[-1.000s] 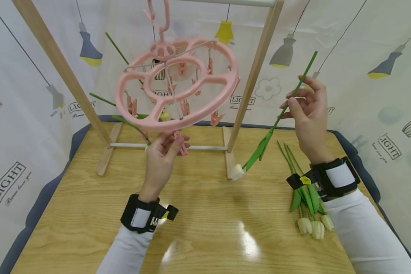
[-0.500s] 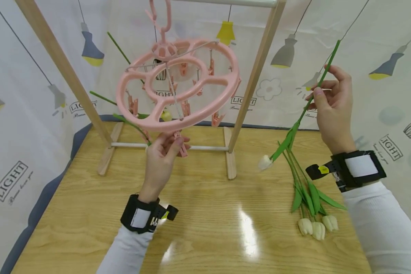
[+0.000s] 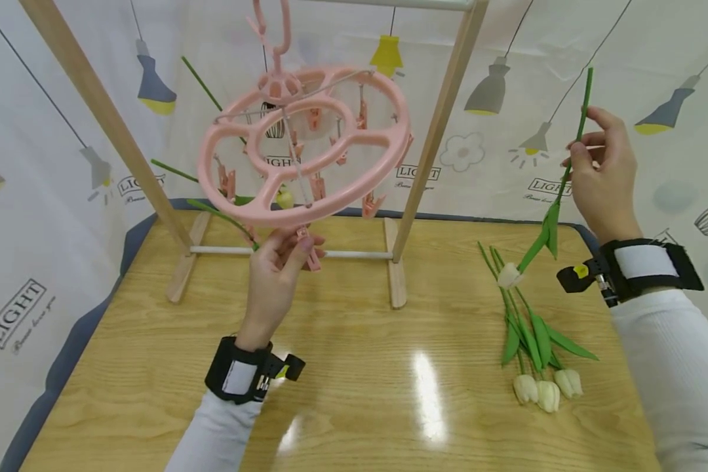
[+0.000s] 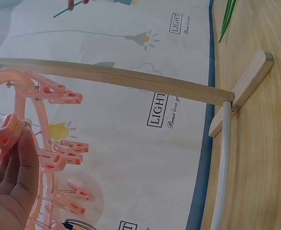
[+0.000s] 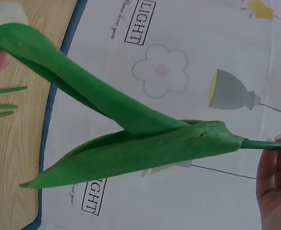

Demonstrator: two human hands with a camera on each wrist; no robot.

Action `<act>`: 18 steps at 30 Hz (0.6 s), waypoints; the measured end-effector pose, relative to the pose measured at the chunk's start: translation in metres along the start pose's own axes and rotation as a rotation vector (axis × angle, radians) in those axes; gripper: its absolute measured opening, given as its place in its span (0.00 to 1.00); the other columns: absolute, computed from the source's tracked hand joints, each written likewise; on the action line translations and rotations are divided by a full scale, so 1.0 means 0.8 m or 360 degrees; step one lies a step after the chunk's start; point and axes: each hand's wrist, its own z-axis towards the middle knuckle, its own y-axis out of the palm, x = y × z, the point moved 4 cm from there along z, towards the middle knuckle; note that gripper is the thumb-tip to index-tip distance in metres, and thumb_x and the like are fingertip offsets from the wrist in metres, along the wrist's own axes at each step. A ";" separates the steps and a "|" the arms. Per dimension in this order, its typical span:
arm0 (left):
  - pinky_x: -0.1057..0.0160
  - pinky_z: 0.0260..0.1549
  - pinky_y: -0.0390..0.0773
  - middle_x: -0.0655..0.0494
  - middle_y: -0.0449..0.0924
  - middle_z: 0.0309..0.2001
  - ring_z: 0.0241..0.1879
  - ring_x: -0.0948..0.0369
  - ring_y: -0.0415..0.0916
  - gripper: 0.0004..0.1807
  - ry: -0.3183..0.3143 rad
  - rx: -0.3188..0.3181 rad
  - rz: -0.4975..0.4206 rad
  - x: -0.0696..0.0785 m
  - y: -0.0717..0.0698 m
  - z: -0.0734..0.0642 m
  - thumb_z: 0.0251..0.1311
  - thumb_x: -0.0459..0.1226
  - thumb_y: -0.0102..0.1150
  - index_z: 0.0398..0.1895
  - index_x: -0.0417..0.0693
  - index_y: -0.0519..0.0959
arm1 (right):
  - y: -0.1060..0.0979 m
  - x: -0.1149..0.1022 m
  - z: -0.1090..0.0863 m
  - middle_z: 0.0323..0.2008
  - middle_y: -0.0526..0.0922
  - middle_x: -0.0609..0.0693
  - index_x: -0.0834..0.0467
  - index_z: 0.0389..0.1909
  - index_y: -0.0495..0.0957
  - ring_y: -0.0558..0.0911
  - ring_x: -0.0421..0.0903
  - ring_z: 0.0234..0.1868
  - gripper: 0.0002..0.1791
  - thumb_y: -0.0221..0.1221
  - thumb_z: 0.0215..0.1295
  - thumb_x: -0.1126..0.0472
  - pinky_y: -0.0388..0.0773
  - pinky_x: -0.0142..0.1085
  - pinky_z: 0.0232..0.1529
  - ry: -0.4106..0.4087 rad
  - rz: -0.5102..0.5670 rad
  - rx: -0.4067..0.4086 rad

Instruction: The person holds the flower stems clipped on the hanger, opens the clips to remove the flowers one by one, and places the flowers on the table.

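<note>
My left hand [image 3: 276,269] pinches a pink clothespin [image 3: 312,254] that hangs from the near rim of a round pink drying hanger [image 3: 330,208]. In the left wrist view the same clothespin [image 4: 5,130] sits between thumb and fingers. Out to the right, my right hand [image 3: 606,172] pinches the green stem of a white artificial tulip [image 3: 546,233], its flower pointing down and to the left. The leaves [image 5: 131,139] fill the right wrist view. Below that flower, several white tulips [image 3: 537,390] lie on the table. Green stems [image 3: 174,170] stick out on the hanger's left side.
A wooden frame [image 3: 436,131] with a white lower bar [image 3: 360,255] stands on the wooden table [image 3: 354,367] around the hanger. Several other pink clothespins [image 3: 373,204] dangle from the hanger. A printed cloth [image 3: 613,164] backs the table.
My right hand has moved to the right with the tulip, from beside the frame to above the tulips on the table. The left hand stays at the clothespin.
</note>
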 end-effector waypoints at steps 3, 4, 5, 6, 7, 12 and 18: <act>0.75 0.31 0.83 0.62 0.84 0.38 0.32 0.67 0.82 0.15 -0.0002 0.0001 -0.0010 0.000 0.000 0.000 0.68 0.31 0.52 0.54 0.28 0.73 | -0.006 0.011 0.003 0.34 0.67 0.33 0.48 0.70 0.62 0.72 0.28 0.30 0.27 0.45 0.73 0.67 0.69 0.19 0.33 0.0032 -0.0114 0.0001; 0.75 0.31 0.84 0.58 0.84 0.38 0.32 0.67 0.82 0.15 -0.0003 0.0003 -0.0013 0.000 0.000 0.000 0.68 0.31 0.52 0.54 0.29 0.73 | -0.007 0.014 0.004 0.33 0.67 0.32 0.47 0.70 0.62 0.72 0.27 0.29 0.27 0.45 0.73 0.67 0.68 0.19 0.33 0.0035 -0.0159 0.0002; 0.74 0.31 0.84 0.56 0.84 0.38 0.32 0.66 0.82 0.15 -0.0005 0.0006 -0.0018 0.000 0.000 0.000 0.68 0.31 0.52 0.54 0.29 0.73 | -0.009 0.017 0.005 0.33 0.66 0.31 0.48 0.70 0.62 0.71 0.26 0.29 0.27 0.45 0.73 0.67 0.68 0.19 0.32 0.0029 -0.0207 0.0008; 0.74 0.31 0.84 0.54 0.84 0.38 0.32 0.66 0.82 0.15 -0.0005 0.0008 -0.0021 0.000 0.000 0.000 0.68 0.31 0.52 0.54 0.29 0.73 | -0.011 0.020 0.005 0.33 0.66 0.31 0.48 0.70 0.63 0.70 0.25 0.28 0.27 0.44 0.73 0.67 0.67 0.19 0.32 0.0015 -0.0257 0.0014; 0.74 0.31 0.84 0.53 0.84 0.38 0.32 0.66 0.82 0.15 -0.0005 0.0011 -0.0022 0.000 0.000 0.000 0.68 0.31 0.52 0.53 0.29 0.73 | -0.012 0.023 0.005 0.33 0.65 0.31 0.49 0.70 0.64 0.69 0.24 0.27 0.26 0.44 0.72 0.68 0.66 0.19 0.31 -0.0006 -0.0319 0.0011; 0.75 0.31 0.84 0.58 0.85 0.38 0.32 0.67 0.81 0.14 0.0014 0.0001 -0.0005 -0.003 0.000 0.000 0.68 0.30 0.52 0.53 0.28 0.73 | -0.016 0.036 0.005 0.37 0.75 0.61 0.61 0.68 0.65 0.74 0.43 0.35 0.26 0.42 0.70 0.73 0.65 0.37 0.35 -0.0158 -0.0568 -0.0055; 0.75 0.31 0.83 0.53 0.84 0.38 0.32 0.67 0.81 0.15 0.0018 -0.0012 0.0016 -0.003 0.003 0.000 0.68 0.31 0.52 0.53 0.28 0.73 | -0.028 0.063 0.001 0.43 0.71 0.79 0.68 0.69 0.60 0.67 0.73 0.46 0.27 0.40 0.68 0.76 0.62 0.67 0.44 -0.0112 -0.0735 -0.0290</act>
